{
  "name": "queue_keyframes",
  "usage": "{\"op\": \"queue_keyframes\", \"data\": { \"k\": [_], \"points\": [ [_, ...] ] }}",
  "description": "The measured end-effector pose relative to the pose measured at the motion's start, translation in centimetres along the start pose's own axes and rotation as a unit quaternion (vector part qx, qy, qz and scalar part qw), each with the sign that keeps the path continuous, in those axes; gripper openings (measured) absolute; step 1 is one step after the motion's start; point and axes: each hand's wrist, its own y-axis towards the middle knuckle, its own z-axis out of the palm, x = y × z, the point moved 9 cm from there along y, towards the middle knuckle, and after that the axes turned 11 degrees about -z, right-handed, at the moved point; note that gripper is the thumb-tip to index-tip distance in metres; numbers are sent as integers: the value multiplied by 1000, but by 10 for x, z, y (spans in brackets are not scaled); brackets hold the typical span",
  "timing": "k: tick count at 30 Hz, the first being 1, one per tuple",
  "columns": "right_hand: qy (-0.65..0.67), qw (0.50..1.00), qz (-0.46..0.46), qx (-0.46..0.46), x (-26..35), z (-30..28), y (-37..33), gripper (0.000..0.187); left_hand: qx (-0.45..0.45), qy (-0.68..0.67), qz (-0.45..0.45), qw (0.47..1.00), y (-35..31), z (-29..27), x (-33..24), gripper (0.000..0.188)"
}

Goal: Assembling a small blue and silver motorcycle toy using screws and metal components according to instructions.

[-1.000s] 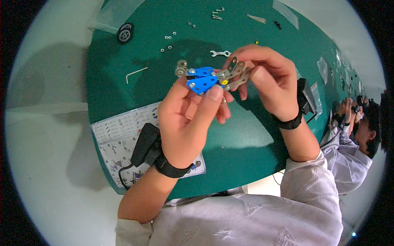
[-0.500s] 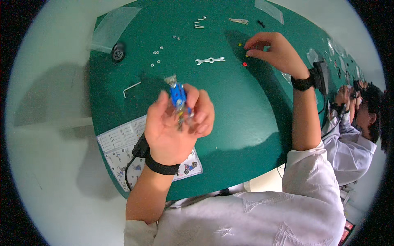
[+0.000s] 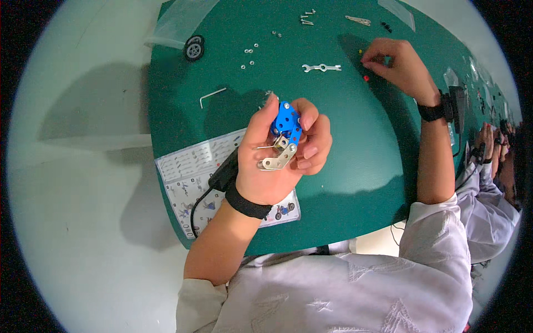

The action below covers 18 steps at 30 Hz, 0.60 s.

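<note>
My left hand (image 3: 277,161) is raised over the table, its fingers curled round a small metal model assembly. The model has blue perforated plates (image 3: 287,119) joined by screws and a silver bent bracket (image 3: 280,159) lying over the palm. At the far right, my right hand (image 3: 397,66) is pinched low over the green table, thumb and forefinger tips together; whatever is between them is hidden. Beside those fingertips lie a small yellow piece (image 3: 360,51) and a small red piece (image 3: 366,78).
On the green table (image 3: 355,150) lie a silver wrench (image 3: 322,68), a hex key (image 3: 212,96), black wheels (image 3: 194,49), several nuts (image 3: 248,51), screws (image 3: 306,20), silver strips (image 3: 358,20) and black bits (image 3: 386,26). An instruction sheet (image 3: 180,161) is under my left arm. Another person (image 3: 491,216) sits at right.
The view has shifted, so the table's things sit further right and higher. My left hand has turned the model, showing its bracket. A second yellow piece by my right fingertips is now out of sight.
</note>
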Motion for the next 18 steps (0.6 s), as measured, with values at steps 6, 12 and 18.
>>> {"op": "queue_keyframes", "data": {
  "k": [6,12,18],
  "points": [
    [271,957,52,-91,37,-17,2,12,-80,100,37,991,0,0,-2,49],
    [464,882,-52,-57,122,13,8,14,-133,153,71,977,-2,-4,0,56],
    [477,875,-26,-77,124,32,5,11,-182,193,74,962,-6,-13,-2,60]
  ]
}}
